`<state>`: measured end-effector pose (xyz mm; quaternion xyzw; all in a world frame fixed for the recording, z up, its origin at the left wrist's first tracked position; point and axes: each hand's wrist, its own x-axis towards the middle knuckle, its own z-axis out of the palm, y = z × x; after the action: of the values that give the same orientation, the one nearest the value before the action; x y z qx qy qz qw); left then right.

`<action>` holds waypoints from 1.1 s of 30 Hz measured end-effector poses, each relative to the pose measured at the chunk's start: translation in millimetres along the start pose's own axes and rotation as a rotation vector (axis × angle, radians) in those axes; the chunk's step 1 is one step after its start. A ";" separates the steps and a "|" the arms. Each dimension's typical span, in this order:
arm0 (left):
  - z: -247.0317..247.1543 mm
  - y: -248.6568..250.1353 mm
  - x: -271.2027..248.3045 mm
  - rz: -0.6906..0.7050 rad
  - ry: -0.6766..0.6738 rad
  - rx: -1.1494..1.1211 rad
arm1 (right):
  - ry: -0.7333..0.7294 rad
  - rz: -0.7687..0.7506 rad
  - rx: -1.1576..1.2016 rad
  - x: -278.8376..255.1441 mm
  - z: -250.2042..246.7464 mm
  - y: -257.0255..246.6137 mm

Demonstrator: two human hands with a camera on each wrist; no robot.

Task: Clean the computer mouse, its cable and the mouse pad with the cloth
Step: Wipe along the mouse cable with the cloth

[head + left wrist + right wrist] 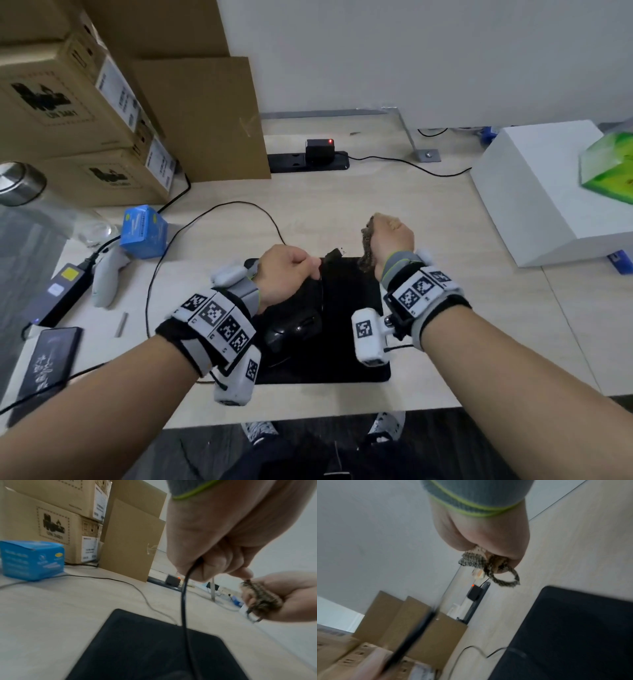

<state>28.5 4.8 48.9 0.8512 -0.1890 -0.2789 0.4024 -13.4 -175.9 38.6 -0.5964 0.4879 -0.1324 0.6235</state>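
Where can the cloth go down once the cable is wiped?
Bare desk lies between the mouse pad and the white box, right of the right hand gripping the cloth. Another patch lies between the pad and the power strip. The left side is crowded: blue box, controller, cable loop.

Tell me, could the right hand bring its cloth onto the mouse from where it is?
Probably yes. The right hand grips the cloth just beyond the mouse pad; the mouse lies uncovered between the wrists, though the left hand holds the cable up nearby.
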 end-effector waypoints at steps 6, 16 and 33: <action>15.9 -75.3 -18.7 -0.111 -0.047 0.300 | 0.001 -0.089 -0.136 10.6 -16.0 26.2; 65.7 -108.9 -29.1 0.003 -0.044 0.664 | -0.119 0.084 -0.278 -1.4 -33.6 84.6; 147.7 0.6 31.7 0.206 -0.115 0.319 | -0.107 0.083 -0.797 64.8 -185.1 83.4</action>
<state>-39.7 -98.5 -37.7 0.8629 -0.3398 -0.2510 0.2774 -158.3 -317.0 -28.6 -0.7771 0.4918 0.1236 0.3728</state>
